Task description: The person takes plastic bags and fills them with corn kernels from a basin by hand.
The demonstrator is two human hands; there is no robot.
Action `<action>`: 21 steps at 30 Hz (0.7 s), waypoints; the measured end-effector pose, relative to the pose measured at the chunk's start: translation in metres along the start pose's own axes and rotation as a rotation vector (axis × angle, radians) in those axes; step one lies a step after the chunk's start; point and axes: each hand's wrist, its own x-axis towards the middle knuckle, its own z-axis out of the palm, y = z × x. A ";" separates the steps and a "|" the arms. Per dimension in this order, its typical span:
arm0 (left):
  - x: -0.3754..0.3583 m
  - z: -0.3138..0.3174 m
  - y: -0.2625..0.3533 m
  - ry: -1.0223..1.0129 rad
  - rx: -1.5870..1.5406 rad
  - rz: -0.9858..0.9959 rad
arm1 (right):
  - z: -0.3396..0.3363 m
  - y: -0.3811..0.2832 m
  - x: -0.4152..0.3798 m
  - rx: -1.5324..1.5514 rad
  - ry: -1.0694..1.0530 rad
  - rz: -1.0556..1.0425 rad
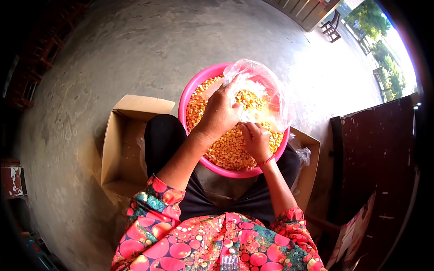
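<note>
A pink basin (182,106) full of yellow corn kernels (226,151) sits between my knees. Over its upper right part spreads a clear plastic bag (257,70), its film catching the light. My left hand (221,108) is closed on the bag's edge, with its fingers partly hidden by the plastic. Lower and to the right, my right hand (257,139) pinches the near edge of the same bag, just above the kernels. A red bracelet (267,160) circles the right wrist.
An open cardboard box (113,144) lies left of my legs. Another cardboard box (309,176) with crumpled clear plastic (304,156) is at my right. A dark wooden piece of furniture (379,153) stands further right. A chair (332,28) is near the bright doorway.
</note>
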 end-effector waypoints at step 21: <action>0.000 -0.005 0.019 -0.166 -0.052 -0.227 | -0.045 -0.008 0.129 1.386 0.162 0.480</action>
